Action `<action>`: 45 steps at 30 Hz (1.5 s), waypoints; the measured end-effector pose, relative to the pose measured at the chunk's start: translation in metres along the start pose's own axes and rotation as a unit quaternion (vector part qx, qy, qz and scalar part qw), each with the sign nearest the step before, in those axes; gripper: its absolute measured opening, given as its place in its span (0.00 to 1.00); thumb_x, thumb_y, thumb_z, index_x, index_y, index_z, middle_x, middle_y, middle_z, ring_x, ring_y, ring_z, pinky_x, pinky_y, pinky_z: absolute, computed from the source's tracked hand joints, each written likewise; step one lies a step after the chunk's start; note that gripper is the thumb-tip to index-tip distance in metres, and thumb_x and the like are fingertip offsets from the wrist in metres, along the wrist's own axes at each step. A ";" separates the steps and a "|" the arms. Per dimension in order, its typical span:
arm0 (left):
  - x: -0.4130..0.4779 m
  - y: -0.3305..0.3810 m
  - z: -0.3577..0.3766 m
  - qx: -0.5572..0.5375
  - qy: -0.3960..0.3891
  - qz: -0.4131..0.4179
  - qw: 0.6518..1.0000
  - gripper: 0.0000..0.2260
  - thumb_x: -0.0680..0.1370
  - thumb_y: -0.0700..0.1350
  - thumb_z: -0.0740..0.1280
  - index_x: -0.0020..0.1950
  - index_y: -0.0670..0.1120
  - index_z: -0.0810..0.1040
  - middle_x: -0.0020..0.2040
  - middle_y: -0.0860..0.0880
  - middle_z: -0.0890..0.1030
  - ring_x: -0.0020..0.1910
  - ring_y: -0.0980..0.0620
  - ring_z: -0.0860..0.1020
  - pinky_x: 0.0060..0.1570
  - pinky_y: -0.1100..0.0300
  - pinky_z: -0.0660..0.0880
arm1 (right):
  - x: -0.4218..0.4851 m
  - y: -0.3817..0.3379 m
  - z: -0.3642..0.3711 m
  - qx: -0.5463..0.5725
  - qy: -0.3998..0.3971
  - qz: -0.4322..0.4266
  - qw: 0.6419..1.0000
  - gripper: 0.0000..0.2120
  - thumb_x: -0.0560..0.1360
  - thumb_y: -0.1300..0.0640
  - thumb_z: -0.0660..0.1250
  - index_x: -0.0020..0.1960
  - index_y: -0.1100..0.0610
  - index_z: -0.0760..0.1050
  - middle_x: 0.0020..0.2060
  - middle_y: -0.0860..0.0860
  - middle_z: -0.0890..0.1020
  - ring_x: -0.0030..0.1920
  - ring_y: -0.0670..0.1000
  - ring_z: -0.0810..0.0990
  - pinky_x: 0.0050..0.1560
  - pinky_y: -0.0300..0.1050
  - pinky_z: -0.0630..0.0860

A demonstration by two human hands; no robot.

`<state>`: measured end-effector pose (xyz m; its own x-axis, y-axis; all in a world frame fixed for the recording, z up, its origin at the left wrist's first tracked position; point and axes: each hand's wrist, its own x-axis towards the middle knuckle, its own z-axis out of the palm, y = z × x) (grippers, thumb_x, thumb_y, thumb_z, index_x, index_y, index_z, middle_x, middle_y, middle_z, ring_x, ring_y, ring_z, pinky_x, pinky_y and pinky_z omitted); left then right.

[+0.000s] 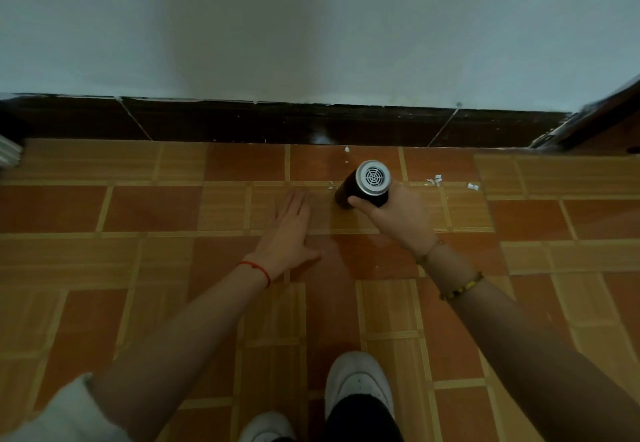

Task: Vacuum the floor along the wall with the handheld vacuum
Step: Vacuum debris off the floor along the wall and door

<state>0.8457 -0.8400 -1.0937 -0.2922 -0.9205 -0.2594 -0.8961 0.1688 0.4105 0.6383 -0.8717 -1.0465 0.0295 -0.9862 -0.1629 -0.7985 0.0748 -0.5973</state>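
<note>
Shoes (358, 381), white, stand nearest us on the tiled floor (121, 209), with both our bare forearms reaching out over them toward the wall (311, 26).

Our right hand (398, 216) is wrapped around the vacuum (363, 187), a short dark cylinder with a silver vented end cap facing up at us. Its nozzle end points down and away, at the floor close to the dark baseboard (277, 123); whether the nozzle touches the tile we cannot tell, since the body hides it. Our left hand (289, 230) is open and empty, fingers together and stretched flat, low over the floor just left of the vacuum. It appears to hover or rest there; contact is unclear.

As for progress, we judge the job partly done at most. White scraps (434, 180) lie on the floor just right of the vacuum, another piece (472, 186) further right toward the corner, and a few bits (346, 150) sit against the baseboard right beyond the vacuum. One tiny fleck lies just left of it. The floor along the baseboard to the left looks free of scraps, so that stretch seems either finished or never dirty. What is left, by our reading, is the strip from the vacuum rightward to the corner, plus the bits tight to the baseboard.
</note>
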 end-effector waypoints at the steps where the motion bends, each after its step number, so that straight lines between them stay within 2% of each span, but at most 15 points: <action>1: 0.003 -0.001 -0.001 0.000 0.000 0.000 1.000 0.50 0.69 0.56 0.76 0.80 0.43 0.49 0.81 0.44 0.49 0.80 0.44 0.44 0.76 0.42 0.40 | 0.003 -0.003 0.000 0.000 0.011 -0.001 1.000 0.32 0.70 0.38 0.70 0.66 0.57 0.72 0.53 0.51 0.83 0.54 0.51 0.81 0.46 0.40 0.75; 3: 0.008 -0.003 -0.003 0.000 -0.003 -0.005 1.000 0.50 0.69 0.56 0.76 0.80 0.43 0.50 0.81 0.44 0.48 0.80 0.44 0.44 0.75 0.42 0.40 | 0.011 -0.008 0.000 0.014 0.018 -0.001 1.000 0.32 0.71 0.40 0.71 0.68 0.58 0.71 0.57 0.53 0.82 0.58 0.52 0.80 0.50 0.40 0.74; 7: 0.014 -0.008 -0.007 0.003 -0.013 -0.014 1.000 0.50 0.70 0.57 0.75 0.80 0.43 0.48 0.81 0.44 0.46 0.80 0.44 0.43 0.75 0.43 0.40 | 0.026 -0.015 0.001 0.006 -0.005 -0.006 1.000 0.31 0.70 0.38 0.70 0.65 0.57 0.72 0.51 0.54 0.84 0.49 0.55 0.83 0.47 0.44 0.78; 11: 0.015 -0.018 -0.010 0.018 -0.020 -0.013 1.000 0.48 0.71 0.58 0.74 0.80 0.43 0.49 0.81 0.44 0.46 0.80 0.45 0.43 0.75 0.44 0.39 | 0.037 -0.012 -0.002 0.037 0.029 0.023 0.999 0.33 0.68 0.35 0.69 0.64 0.56 0.73 0.50 0.53 0.84 0.45 0.55 0.84 0.45 0.52 0.82; 15: 0.015 -0.029 -0.009 0.013 -0.014 -0.012 1.000 0.47 0.71 0.59 0.73 0.80 0.44 0.51 0.81 0.45 0.46 0.80 0.45 0.43 0.74 0.45 0.38 | 0.051 -0.006 -0.007 0.039 -0.007 0.015 0.999 0.28 0.71 0.41 0.71 0.64 0.57 0.73 0.48 0.55 0.84 0.40 0.52 0.83 0.38 0.42 0.81; 18: 0.014 -0.032 -0.009 0.005 -0.003 -0.015 1.000 0.47 0.71 0.59 0.73 0.80 0.45 0.50 0.81 0.46 0.48 0.80 0.46 0.43 0.75 0.45 0.38 | 0.059 -0.002 -0.012 0.032 0.027 0.024 0.999 0.30 0.70 0.36 0.69 0.63 0.56 0.73 0.49 0.56 0.84 0.46 0.58 0.84 0.47 0.54 0.82; 21: 0.015 -0.033 -0.007 -0.006 -0.002 -0.019 1.000 0.47 0.71 0.60 0.73 0.80 0.46 0.50 0.81 0.46 0.48 0.80 0.46 0.44 0.77 0.43 0.39 | 0.069 0.000 -0.017 0.047 0.048 0.036 0.997 0.34 0.67 0.32 0.67 0.65 0.54 0.72 0.50 0.55 0.84 0.47 0.60 0.84 0.49 0.57 0.82; 24: 0.017 -0.029 -0.006 0.002 -0.006 -0.013 1.000 0.47 0.71 0.60 0.72 0.80 0.45 0.50 0.81 0.45 0.48 0.80 0.46 0.44 0.77 0.43 0.40 | 0.079 -0.003 -0.016 0.053 0.023 0.021 0.998 0.35 0.67 0.32 0.67 0.66 0.53 0.71 0.50 0.55 0.84 0.49 0.59 0.84 0.49 0.57 0.82; 28: 0.024 -0.022 -0.007 -0.002 -0.011 -0.006 1.000 0.47 0.71 0.60 0.73 0.80 0.45 0.50 0.81 0.45 0.49 0.80 0.45 0.44 0.77 0.41 0.42 | 0.083 -0.006 -0.014 0.049 0.049 0.009 0.998 0.38 0.65 0.29 0.65 0.66 0.52 0.71 0.52 0.52 0.84 0.51 0.55 0.83 0.50 0.56 0.81; 31: 0.027 -0.015 -0.005 0.004 -0.010 0.002 1.000 0.47 0.71 0.60 0.72 0.80 0.46 0.49 0.81 0.45 0.49 0.80 0.45 0.44 0.77 0.41 0.42 | 0.083 -0.002 -0.016 0.039 0.033 0.017 0.999 0.39 0.64 0.28 0.65 0.65 0.52 0.72 0.49 0.52 0.84 0.47 0.56 0.84 0.46 0.56 0.82; 36: 0.032 0.000 0.003 0.001 -0.001 0.007 1.000 0.47 0.72 0.59 0.72 0.80 0.45 0.49 0.81 0.45 0.49 0.80 0.46 0.44 0.74 0.48 0.35 | 0.069 0.021 -0.031 0.023 0.046 0.045 0.998 0.38 0.64 0.28 0.65 0.63 0.53 0.73 0.46 0.52 0.84 0.44 0.55 0.84 0.44 0.54 0.83; 39: 0.033 0.010 0.008 0.003 -0.010 0.013 1.000 0.47 0.72 0.59 0.72 0.80 0.45 0.49 0.81 0.45 0.47 0.80 0.46 0.43 0.74 0.47 0.37 | 0.055 0.033 -0.040 0.027 0.006 0.055 0.998 0.31 0.68 0.34 0.69 0.60 0.55 0.74 0.42 0.52 0.84 0.35 0.49 0.83 0.35 0.45 0.82; 41: 0.033 0.016 0.010 0.005 -0.014 0.015 1.000 0.47 0.72 0.58 0.72 0.81 0.45 0.48 0.81 0.46 0.47 0.80 0.46 0.43 0.75 0.46 0.39 | 0.044 0.036 -0.042 0.033 -0.039 0.053 0.997 0.25 0.70 0.39 0.70 0.58 0.55 0.74 0.37 0.50 0.84 0.26 0.44 0.80 0.27 0.37 0.76; 42: 0.032 0.018 0.010 0.002 -0.018 0.016 1.000 0.47 0.73 0.58 0.72 0.81 0.45 0.47 0.81 0.45 0.47 0.80 0.46 0.43 0.76 0.46 0.39 | 0.039 0.038 -0.042 0.033 -0.049 0.051 0.997 0.24 0.71 0.40 0.70 0.57 0.56 0.74 0.36 0.50 0.84 0.25 0.44 0.80 0.27 0.36 0.75; 45: 0.030 0.023 0.013 -0.004 -0.022 0.018 1.000 0.47 0.73 0.57 0.72 0.81 0.45 0.47 0.81 0.45 0.48 0.80 0.45 0.44 0.76 0.45 0.40 | 0.026 0.042 -0.041 0.031 -0.016 0.043 0.998 0.26 0.70 0.40 0.71 0.61 0.56 0.74 0.42 0.52 0.84 0.36 0.49 0.83 0.36 0.45 0.80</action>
<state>0.8123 -0.8592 -1.1036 -0.3388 -0.8977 -0.2816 -0.8818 0.1985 0.4278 0.5812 -0.9004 -1.0437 -0.0180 -0.9706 -0.2398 -0.7602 0.1691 -0.6273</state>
